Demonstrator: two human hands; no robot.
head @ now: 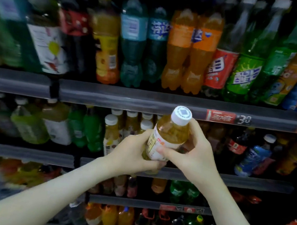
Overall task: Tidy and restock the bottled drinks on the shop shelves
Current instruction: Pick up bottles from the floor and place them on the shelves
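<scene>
Fingers (pixel 159 165) of the left hand (pixel 130 155) curl under and around the lower body of an amber drink bottle (pixel 171 132). The right hand (pixel 195 154) clasps the same bottle from the other side, its thumb laid across the pale label and its other fingers wrapped behind. Both hands are closed on the bottle, so it is carried entirely in the air, touching no shelf. It leans with its white cap (pixel 181 115) up and to the right, the cap overlapping the grey price rail (pixel 127 98) of the shelf above in this view.

The bottle sits in front of the second shelf (pixel 238 181), just right of a row of white-capped juice bottles (pixel 111 126) that looks like its likely slot.

The tilt is the main risk. Pushed straight in, the cap could catch the rail, or the base could strike the front bottle of that row and tip it into its neighbours. The thumb presses on smooth label film, so the bottle could slip if the left hand lets go first.

Both forearms rise from the lower corners of the view and converge at the bottle. The left wrist is bent inward beneath it, and the right wrist is raised beside it.
</scene>
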